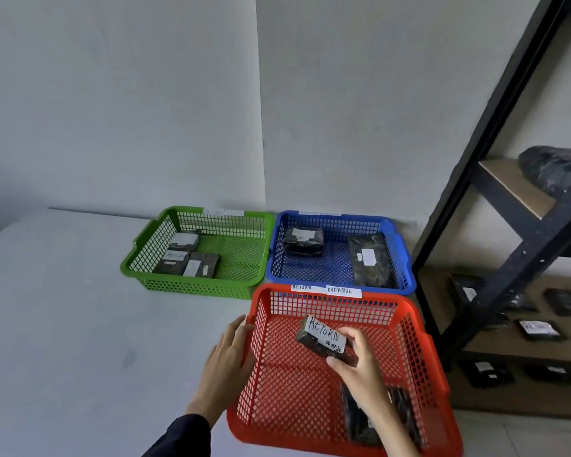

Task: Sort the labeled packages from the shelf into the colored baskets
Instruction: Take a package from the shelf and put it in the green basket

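My right hand (363, 367) grips a small black package (323, 338) with a white label reading RETURN, held over the inside of the red basket (422, 341). My left hand (226, 361) rests with straight fingers against the red basket's left wall. Another black package (360, 423) lies in the red basket, partly hidden by my right arm. The green basket (145, 255) holds three labeled packages (187, 258). Two packages (304, 240) lie in the blue basket (406, 255).
A black metal shelf (508, 192) stands at the right with several black labeled packages (538, 328) on its lower boards and a wrapped bundle (554, 169) higher up. The baskets sit on a white surface (63, 308) against a grey wall.
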